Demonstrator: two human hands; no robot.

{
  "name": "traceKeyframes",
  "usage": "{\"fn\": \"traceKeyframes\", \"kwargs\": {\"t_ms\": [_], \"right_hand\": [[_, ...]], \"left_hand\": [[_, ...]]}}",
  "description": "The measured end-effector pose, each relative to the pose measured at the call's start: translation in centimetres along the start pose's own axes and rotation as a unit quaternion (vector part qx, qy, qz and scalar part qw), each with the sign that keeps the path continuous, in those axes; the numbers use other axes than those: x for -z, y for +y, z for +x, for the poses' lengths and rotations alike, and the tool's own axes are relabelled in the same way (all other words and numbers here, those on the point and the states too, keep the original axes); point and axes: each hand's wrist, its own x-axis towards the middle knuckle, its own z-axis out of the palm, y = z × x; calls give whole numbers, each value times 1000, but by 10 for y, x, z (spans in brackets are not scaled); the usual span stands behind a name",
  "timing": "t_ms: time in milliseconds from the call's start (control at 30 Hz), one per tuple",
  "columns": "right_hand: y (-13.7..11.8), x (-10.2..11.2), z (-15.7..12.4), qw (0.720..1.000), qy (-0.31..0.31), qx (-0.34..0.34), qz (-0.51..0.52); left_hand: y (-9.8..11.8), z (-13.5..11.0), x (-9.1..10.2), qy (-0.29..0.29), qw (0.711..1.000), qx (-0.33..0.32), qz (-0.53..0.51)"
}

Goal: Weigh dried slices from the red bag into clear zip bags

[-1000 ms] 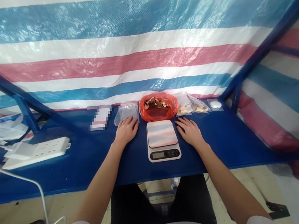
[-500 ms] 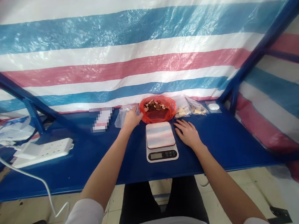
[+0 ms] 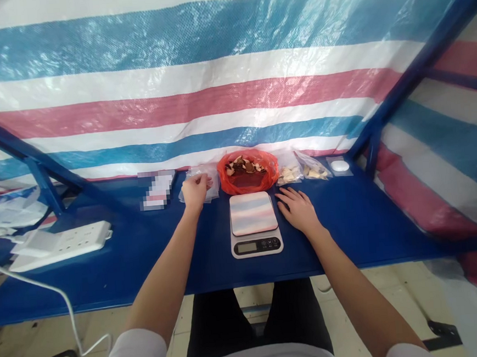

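My left hand (image 3: 195, 191) is over a small pile of clear plastic bags (image 3: 213, 194), its fingers curled and closed. Whether a bag is pinched in them I cannot make out. To its right stands a red plastic bag (image 3: 228, 186), opened wide, with dried brown and pale slices (image 3: 243, 166) inside. In front of that bag is a white kitchen scale (image 3: 253, 214); its plate holds nothing and the display looks blank. My right hand (image 3: 299, 209) lies flat on the table beside the scale, fingers spread and holding nothing.
Two clear bags of pale pieces (image 3: 290, 174) (image 3: 315, 172) and a small bag with a white round item (image 3: 340, 166) lie at the back right. At left are a blurred-out item (image 3: 159, 189) and a white power strip (image 3: 84, 238) with a cable. Striped sheeting (image 3: 216, 103) hangs behind.
My left hand has moved left, from beside the red bag's rim to over the clear bags, and its fingers have curled in. My right hand stays in place. The view has shifted slightly.
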Motion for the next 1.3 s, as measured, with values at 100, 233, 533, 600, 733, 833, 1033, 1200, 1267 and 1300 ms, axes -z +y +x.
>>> {"fn": "traceKeyframes", "kwargs": {"t_ms": [100,233,533,600,733,833,1033,1200,1267,1300], "right_hand": [[-1,1,0,1000,-1,-2,-1],[-2,2,1,1000,3,2,-3],[-9,17,-5,996,73,2,46],[-17,27,-4,993,86,-6,78],[-36,44,7,970,99,-35,220],[-47,49,24,906,101,-74,404],[-62,49,46,767,92,-159,615],[-65,44,45,787,95,-174,584],[-63,42,44,797,88,-188,568],[-62,42,44,802,84,-194,558]], "left_hand": [[6,-8,5,13,995,7,-99],[23,-22,18,22,983,-7,-180],[62,-58,44,-46,965,-20,-258],[72,-65,43,-75,960,-11,-268],[86,-78,34,-120,956,3,-266],[89,-84,25,-160,953,5,-257],[76,-95,12,-211,950,36,-225],[58,-103,7,-238,948,62,-204],[53,-101,7,-241,949,64,-194],[51,-99,8,-235,953,57,-184]]}}
